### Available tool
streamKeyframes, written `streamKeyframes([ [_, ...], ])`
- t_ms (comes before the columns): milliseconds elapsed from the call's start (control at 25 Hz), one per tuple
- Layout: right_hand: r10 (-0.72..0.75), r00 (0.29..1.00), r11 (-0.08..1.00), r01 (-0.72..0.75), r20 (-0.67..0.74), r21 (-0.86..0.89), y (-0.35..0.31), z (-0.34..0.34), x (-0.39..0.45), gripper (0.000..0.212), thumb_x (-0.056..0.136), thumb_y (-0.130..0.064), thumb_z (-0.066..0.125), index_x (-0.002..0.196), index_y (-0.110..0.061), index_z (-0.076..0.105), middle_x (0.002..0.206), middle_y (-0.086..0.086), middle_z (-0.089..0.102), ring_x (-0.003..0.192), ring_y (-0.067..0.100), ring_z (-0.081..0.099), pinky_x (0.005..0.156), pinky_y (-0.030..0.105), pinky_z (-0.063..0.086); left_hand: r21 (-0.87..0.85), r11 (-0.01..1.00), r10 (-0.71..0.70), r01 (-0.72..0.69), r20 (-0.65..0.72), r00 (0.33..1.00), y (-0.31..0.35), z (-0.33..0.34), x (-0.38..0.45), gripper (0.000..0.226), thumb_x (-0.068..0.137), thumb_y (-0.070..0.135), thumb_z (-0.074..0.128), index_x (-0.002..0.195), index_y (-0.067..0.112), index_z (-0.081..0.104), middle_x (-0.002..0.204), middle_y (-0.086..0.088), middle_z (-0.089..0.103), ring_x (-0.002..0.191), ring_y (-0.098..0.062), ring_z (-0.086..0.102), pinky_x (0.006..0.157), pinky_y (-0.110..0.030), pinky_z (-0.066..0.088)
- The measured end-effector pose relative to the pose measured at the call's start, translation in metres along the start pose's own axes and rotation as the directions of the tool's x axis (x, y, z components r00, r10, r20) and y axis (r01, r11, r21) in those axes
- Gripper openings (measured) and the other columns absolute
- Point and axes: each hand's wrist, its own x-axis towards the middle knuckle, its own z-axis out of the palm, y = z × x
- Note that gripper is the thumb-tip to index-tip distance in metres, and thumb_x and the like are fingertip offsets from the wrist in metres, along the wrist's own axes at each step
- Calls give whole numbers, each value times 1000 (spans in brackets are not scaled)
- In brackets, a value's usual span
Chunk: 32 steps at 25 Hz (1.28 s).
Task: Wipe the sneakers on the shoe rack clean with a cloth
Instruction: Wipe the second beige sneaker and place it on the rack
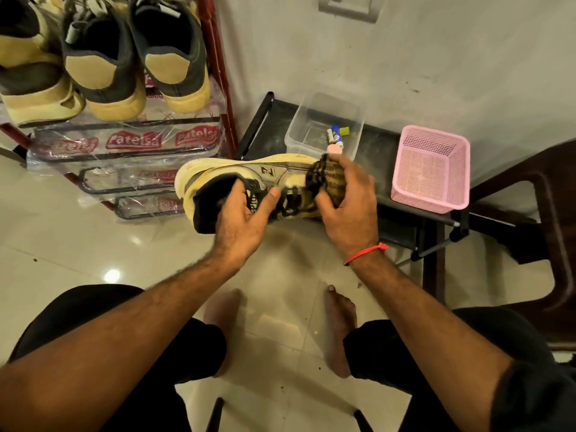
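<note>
Your left hand (241,218) grips the sneaker (249,182) at its dark collar, fingers curled into the opening and thumb across the laces. The sneaker lies on its side in mid-air over the floor, just right of the shoe rack (131,141); pale yellow sole facing far, grey side panel, black laces. Your right hand (349,201) pinches a brown patterned cloth (327,177) against the toe.

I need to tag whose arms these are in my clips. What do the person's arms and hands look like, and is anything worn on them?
Both forearms are bare, with no sleeves in view and no gloves. The right hand has a thin red thread band tied round its wrist. The left hand and its wrist carry nothing: no watch or ring shows.
</note>
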Motion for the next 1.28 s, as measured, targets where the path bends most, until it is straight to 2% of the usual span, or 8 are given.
streamKeyframes([
  [160,-224,964,970,235,140,-62,-20,9,-9,57,79,-16,57,136,-15,55,127,7,58,118,25,51,106,37,40,-21,995,98,-97,12,995,-1,0,-2,41,86,55,67,121,36,57,119,4,72,109,-17,70,94,-50,58],
  [400,-2,1000,988,6,23,-153,14,-9,14,60,79,1,60,136,-16,56,129,10,53,115,29,54,101,47,49,-21,993,112,-114,-74,991,-2,-5,2,50,88,55,68,129,29,56,124,4,71,119,-14,66,101,-49,54],
  [560,-276,936,954,295,217,-56,-15,12,-6,63,76,-1,59,138,-11,54,133,11,57,124,28,52,112,39,41,-46,989,138,-141,-67,988,2,-3,1,42,93,42,67,129,24,55,125,3,70,120,-11,65,103,-47,53],
  [720,-50,999,982,48,-11,-184,24,-9,22,58,78,3,59,134,-12,57,128,13,56,116,30,55,101,49,49,-49,986,153,-158,-93,984,4,-6,5,40,97,30,66,133,16,55,128,2,69,122,-9,63,104,-46,53],
  [800,-65,998,988,64,-3,-143,14,-3,11,57,79,0,60,135,-11,57,128,13,54,117,29,54,100,49,50,-94,986,129,-139,-105,986,7,-6,5,35,99,26,66,132,17,55,126,3,70,120,-10,65,105,-46,53],
  [960,-326,920,925,358,216,-131,-11,13,-8,55,81,-19,54,136,-10,59,130,17,55,121,34,54,106,46,48,-202,979,17,-35,-93,996,11,-5,6,29,99,27,65,126,20,59,118,3,74,112,-13,70,97,-47,57],
  [1120,-87,996,982,85,0,-171,17,-10,21,55,79,-6,63,134,-10,59,128,16,53,118,30,53,100,48,50,-248,966,-94,79,-53,994,13,-7,10,31,99,30,65,127,18,59,117,2,75,109,-14,72,97,-46,58],
  [1280,-386,896,908,411,220,-81,-22,21,-23,52,81,-14,60,133,-8,61,127,19,55,118,35,55,107,43,46,-473,842,-287,261,17,958,16,-4,9,34,102,35,59,129,14,61,117,-5,75,111,-24,71,95,-48,58],
])
